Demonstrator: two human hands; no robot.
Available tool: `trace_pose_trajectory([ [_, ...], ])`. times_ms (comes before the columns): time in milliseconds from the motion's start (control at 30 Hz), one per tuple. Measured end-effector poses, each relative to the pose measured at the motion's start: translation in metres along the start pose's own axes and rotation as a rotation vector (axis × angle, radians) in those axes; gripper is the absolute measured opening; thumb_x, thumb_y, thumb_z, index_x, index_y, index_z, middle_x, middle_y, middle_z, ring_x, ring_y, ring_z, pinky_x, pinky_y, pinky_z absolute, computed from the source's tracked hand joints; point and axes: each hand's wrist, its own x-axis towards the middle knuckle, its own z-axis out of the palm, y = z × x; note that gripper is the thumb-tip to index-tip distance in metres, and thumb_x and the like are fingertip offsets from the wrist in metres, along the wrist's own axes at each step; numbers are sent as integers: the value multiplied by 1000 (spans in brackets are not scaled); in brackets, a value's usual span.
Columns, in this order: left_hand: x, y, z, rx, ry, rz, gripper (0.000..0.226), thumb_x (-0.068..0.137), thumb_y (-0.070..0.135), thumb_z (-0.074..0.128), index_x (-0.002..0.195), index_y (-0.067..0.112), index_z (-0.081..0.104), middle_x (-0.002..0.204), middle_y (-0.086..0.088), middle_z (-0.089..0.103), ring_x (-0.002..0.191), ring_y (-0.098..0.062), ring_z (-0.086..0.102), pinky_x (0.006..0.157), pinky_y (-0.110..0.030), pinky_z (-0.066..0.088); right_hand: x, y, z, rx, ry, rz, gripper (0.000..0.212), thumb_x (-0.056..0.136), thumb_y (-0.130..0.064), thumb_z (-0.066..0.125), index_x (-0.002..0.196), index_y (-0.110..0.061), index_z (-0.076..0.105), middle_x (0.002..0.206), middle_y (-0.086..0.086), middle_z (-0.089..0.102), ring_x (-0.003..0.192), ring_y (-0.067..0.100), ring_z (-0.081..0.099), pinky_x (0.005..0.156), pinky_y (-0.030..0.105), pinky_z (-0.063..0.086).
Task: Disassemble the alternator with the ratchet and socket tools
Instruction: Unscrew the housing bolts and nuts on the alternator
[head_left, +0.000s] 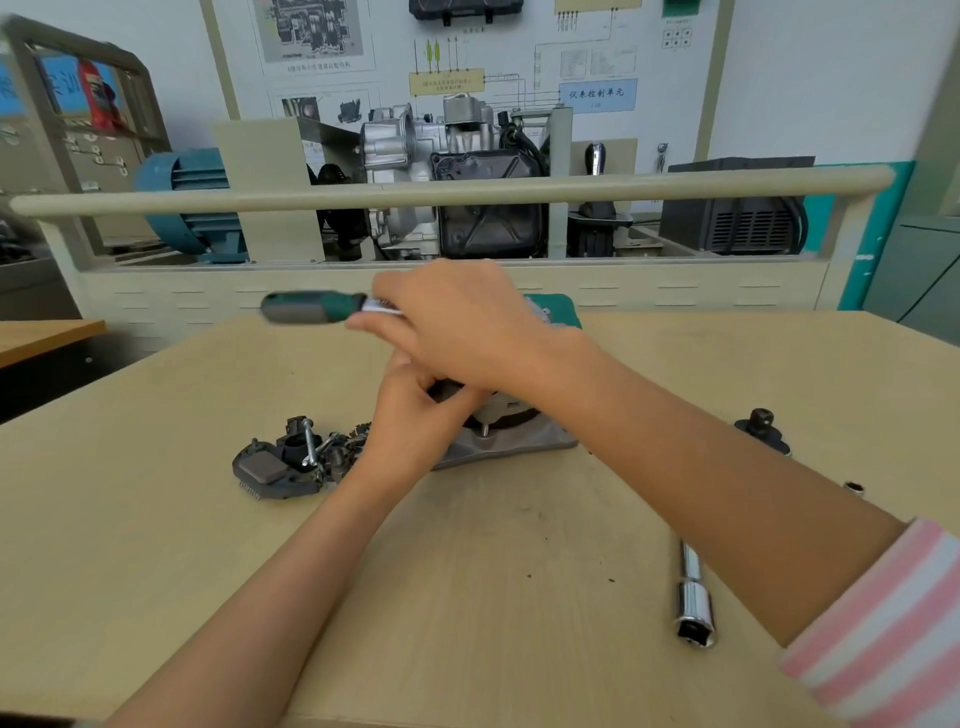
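The grey cast-metal alternator (511, 439) is sitting mid-table on the pale wooden table (156, 519), mostly hidden under both hands. The right hand (457, 322) is gripping the chrome shank of the green-and-grey-handled ratchet (311, 307), handle blurred. The left hand (415, 415) is curling round the alternator's dark top, steadying it. It's looking heavy and rigid, so I'd be gripping the housing edge, not the fiddly bits. The black rectifier plate with loose bolts (283, 462) is lying just left, and a shiny chrome socket extension (693, 597) near right.
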Motion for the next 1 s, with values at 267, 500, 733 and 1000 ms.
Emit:
trace_pose_trajectory([
  [267,1,-1,-1,-8,-17,32,20,77,16,72,88,33,68,83,12,63,101,-15,47,87,-24,39,3,9,-8,939,41,824,24,96,-10,38,73,-13,38,97,19,62,87,35,63,82,50,52],
  [500,-1,2,2,80,27,99,14,69,42,68,81,45,63,66,28,61,88,-7,43,79,-22,35,-8,10,5,1485,625,1375,19,99,-14,31,110,-3,42,95,20,52,67,22,48,54,26,40],
  [733,-1,0,-1,57,5,118,25,77,20,72,83,44,65,74,33,61,93,0,45,85,-16,37,-5,19,-8,1073,-50,716,19,100,-20,40,90,-9,51,60,0,47,34,5,44,34,17,34],
  [1000,0,0,-3,-45,-44,-8,12,82,9,67,78,19,72,95,-15,67,102,-28,58,86,-36,49,-3,14,-12,-52,-173,-52,29,100,-39,35,121,-24,48,85,-6,54,81,17,54,60,27,30],
])
